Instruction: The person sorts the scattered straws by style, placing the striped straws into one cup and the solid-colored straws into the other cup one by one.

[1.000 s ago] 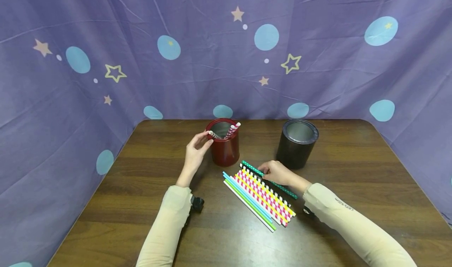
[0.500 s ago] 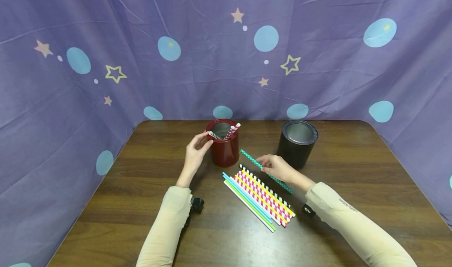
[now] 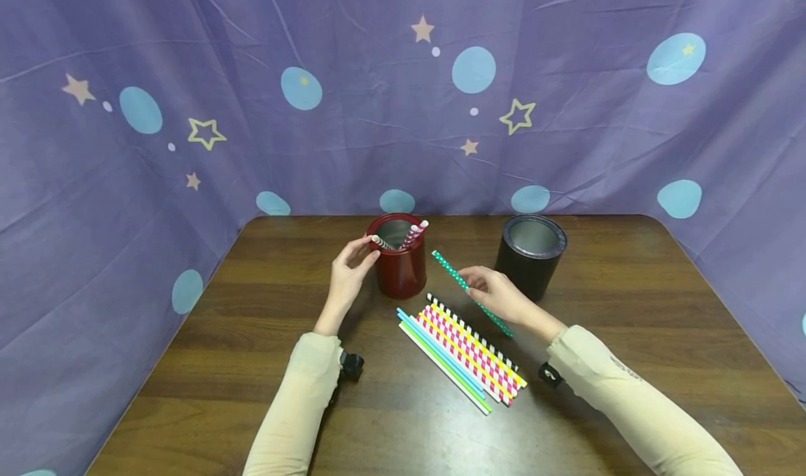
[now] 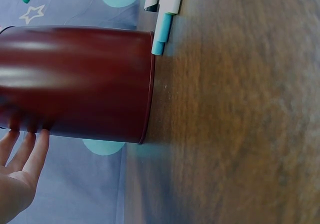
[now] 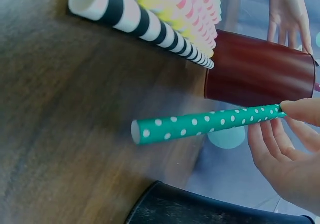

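The left hand rests against the left side and rim of a dark red can; the left wrist view shows its straight fingers touching the wall. A dark-and-white striped straw leans in the can beside those fingertips, and magenta-and-white straws lean at the right rim. The right hand pinches a green straw with white dots around its middle, above the table. In the right wrist view the green straw hangs clear of the striped ones.
On the wooden table a slanted row of paper straws includes black, yellow, pink, blue and green ones. A black can stands behind the right hand. Behind the table hangs a purple curtain with stars.
The right hand has lifted the green dotted straw off the table, away from the row, and moved it up and back toward the cans. The left hand has stayed at the red can.
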Motion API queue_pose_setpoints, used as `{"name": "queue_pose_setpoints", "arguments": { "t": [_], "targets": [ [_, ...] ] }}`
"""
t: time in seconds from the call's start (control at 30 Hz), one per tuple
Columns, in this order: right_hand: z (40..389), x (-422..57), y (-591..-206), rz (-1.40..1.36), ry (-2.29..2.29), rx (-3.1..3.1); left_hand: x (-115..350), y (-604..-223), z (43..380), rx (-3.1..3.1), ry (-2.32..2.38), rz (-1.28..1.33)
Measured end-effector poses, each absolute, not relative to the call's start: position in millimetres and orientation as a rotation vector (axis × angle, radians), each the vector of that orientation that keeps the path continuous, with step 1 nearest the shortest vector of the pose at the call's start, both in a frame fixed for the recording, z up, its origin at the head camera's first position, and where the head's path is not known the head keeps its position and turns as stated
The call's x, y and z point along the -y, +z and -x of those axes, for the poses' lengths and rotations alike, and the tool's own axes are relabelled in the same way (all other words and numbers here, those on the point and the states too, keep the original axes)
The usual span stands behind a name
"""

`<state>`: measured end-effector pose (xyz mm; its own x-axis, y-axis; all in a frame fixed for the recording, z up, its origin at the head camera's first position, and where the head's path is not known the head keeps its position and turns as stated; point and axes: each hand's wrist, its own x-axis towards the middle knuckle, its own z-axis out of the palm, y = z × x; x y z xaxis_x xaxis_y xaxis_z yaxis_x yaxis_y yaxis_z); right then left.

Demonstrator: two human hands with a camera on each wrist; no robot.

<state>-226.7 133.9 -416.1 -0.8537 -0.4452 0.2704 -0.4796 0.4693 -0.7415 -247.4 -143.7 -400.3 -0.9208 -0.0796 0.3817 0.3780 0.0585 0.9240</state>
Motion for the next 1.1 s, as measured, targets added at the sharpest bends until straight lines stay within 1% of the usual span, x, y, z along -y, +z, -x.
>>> {"name": "queue_pose_setpoints", "arguments": {
  "t": [0.43,0.73,1.0,1.1],
  "targets": [
    [229,-131,-396,-0.715,1.471,2.591,144,-399,246,2.013,-1.925,0.308],
    [211,-119,-358,-0.699,1.598,2.454,144,-400,248,2.009,-1.893,0.329],
    [227,-116,-370,-0.704,1.643,2.335,144,-401,248,1.986,-1.906,0.347],
    [227,-113,-368,-0.693,1.643,2.299,143,-401,248,1.982,-1.906,0.345]
  ]
}}
